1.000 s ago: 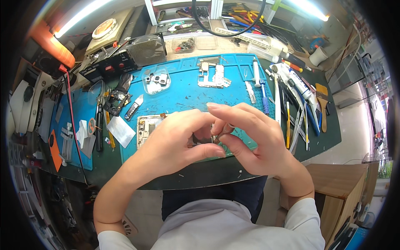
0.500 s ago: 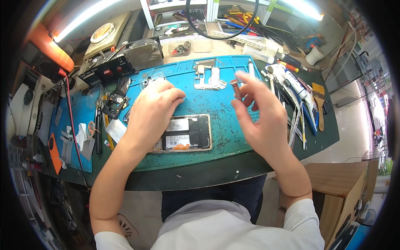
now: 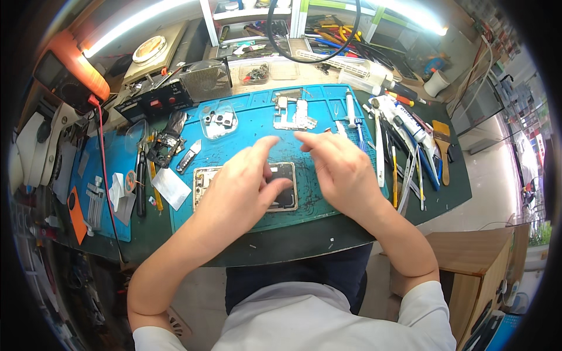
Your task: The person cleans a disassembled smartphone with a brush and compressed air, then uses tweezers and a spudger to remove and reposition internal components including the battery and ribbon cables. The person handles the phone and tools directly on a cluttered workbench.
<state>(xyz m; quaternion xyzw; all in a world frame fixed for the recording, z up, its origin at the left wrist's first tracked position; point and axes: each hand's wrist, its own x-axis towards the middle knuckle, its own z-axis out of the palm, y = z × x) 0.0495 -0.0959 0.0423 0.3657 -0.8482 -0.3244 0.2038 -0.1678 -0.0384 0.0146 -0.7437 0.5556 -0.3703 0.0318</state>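
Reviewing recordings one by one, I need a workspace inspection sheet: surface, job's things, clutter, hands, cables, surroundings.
Surface: blue mat on a dark green table.
Job's things: opened phone partly behind the left hand; circuit board beyond.
Clutter: clear tray of small parts; paintbrush among loose tools, right.
Hands: left, thumb and fingers apart; right hand curled, any hold unclear.
Cables: red lead, left; looped black cable, top.
Surroundings: wooden cabinet, right; lit tubes overhead.

Bare forearms (image 3: 175,248) angled inward, left hand (image 3: 246,174) with thumb (image 3: 277,188) and fingers (image 3: 262,148) apart, right hand (image 3: 342,168) back-upward, index finger (image 3: 308,140) pointed leftward.
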